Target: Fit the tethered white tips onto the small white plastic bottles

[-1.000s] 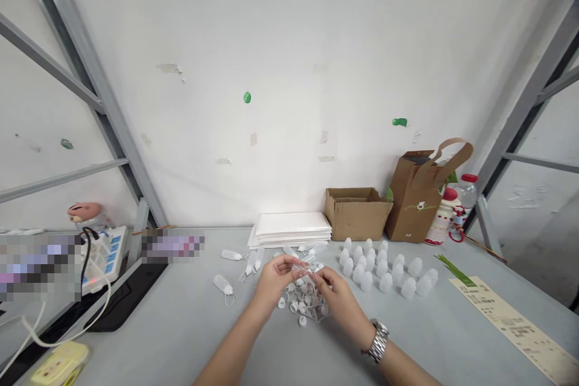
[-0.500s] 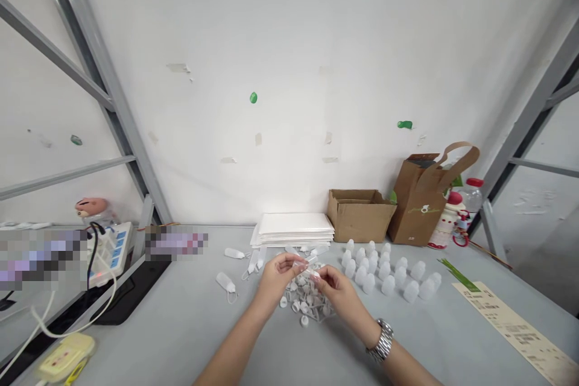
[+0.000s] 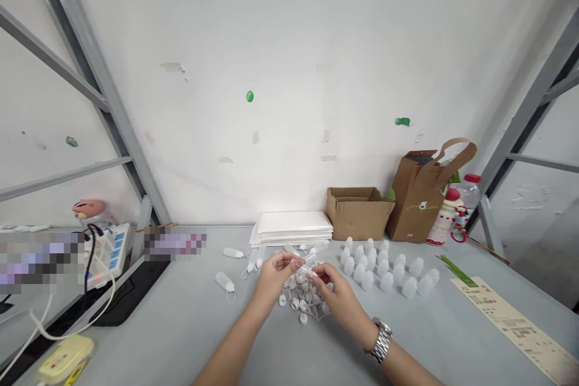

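Note:
My left hand (image 3: 272, 280) and my right hand (image 3: 338, 294) meet over the table, fingers closed on a small translucent bottle (image 3: 304, 269). The left fingers pinch one end, the right thumb and fingertips the other, where a cap seems to sit; fingers partly hide it. Beneath them lies a heap of white caps with loop straps (image 3: 302, 303). To the left, a capped bottle with a strap (image 3: 225, 281) lies on its side, and another capped bottle (image 3: 233, 253) is farther back. Several translucent bottles (image 3: 367, 280) stand upright right of my right hand.
White flat packets (image 3: 294, 223) are stacked by the wall, beside a cardboard box (image 3: 359, 220) and a brown paper bag (image 3: 414, 205). A paper strip (image 3: 511, 319) lies at right. A power strip (image 3: 111, 253) with cables and a black pad (image 3: 131, 292) are at left.
The view has shifted slightly. Both hands keep hold of the bottle over the caps, with its tilt and the fingers' positions slightly altered.

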### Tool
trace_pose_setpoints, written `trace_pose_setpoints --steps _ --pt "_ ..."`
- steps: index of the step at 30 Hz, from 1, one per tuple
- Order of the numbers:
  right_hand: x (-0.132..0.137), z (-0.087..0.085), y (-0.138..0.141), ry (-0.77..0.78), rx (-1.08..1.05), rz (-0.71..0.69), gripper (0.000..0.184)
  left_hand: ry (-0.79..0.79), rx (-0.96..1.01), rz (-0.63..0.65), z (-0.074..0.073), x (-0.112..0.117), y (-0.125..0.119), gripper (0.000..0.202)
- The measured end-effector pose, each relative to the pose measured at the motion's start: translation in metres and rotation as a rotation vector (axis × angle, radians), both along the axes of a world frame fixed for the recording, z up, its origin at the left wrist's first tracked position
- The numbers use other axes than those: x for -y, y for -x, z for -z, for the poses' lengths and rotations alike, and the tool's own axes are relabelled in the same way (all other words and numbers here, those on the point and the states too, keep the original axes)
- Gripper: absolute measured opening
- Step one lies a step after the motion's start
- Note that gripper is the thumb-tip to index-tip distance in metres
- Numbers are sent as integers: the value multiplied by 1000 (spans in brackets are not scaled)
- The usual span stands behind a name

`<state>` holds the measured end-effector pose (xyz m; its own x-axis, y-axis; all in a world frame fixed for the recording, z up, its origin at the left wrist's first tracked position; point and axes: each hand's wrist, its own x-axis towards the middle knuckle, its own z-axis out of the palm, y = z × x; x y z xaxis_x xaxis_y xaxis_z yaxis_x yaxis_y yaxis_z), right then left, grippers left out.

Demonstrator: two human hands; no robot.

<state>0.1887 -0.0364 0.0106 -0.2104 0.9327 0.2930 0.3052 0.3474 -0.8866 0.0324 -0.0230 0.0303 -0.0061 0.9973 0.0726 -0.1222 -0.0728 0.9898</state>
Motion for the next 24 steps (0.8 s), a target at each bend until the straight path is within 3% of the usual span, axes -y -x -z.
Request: trace_pose_setpoints --steps 10,18,21,24 --pt "-5 9 -2 -174 327 69 10 -38 63 -265 9 -11 14 28" --pt "-5 4 -4 -193 254 131 32 -29 37 -200 8 -7 6 29" --pt "0 -4 -4 -195 290 57 25 -34 14 -153 5 -4 1 28" --pt "4 -8 -2 -186 312 -22 32 -44 -15 -108 3 -3 0 27"
